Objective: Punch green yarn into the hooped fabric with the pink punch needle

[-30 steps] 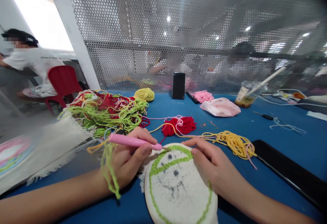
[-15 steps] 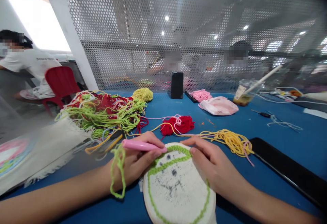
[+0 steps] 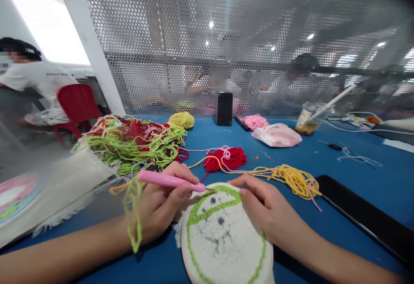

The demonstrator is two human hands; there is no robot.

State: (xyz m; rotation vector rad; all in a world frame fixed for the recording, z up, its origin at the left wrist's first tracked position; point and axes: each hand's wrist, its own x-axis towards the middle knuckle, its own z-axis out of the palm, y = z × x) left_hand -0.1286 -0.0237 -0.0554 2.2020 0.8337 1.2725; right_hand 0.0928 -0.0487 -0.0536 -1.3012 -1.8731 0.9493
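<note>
Your left hand: pinching pink punch needle, long axis to 4 o'clock, tip at embroidery hoop 11 o'clock | your right hand: fingers pressed together over rim, 2 o'clock

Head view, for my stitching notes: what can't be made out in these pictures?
Head view only:
- Tip of the pink-handled needle: too small to see where it meets the cloth.
- Green stitching on the embroidery hoop: its upper right stretch is hidden by the right hand; the hoop's bottom is cut off by the lower edge.
- Stitched cloth: blurred and cut off by the left edge.
- Work behind the perforated metal screen: obscured by the mesh.
</note>
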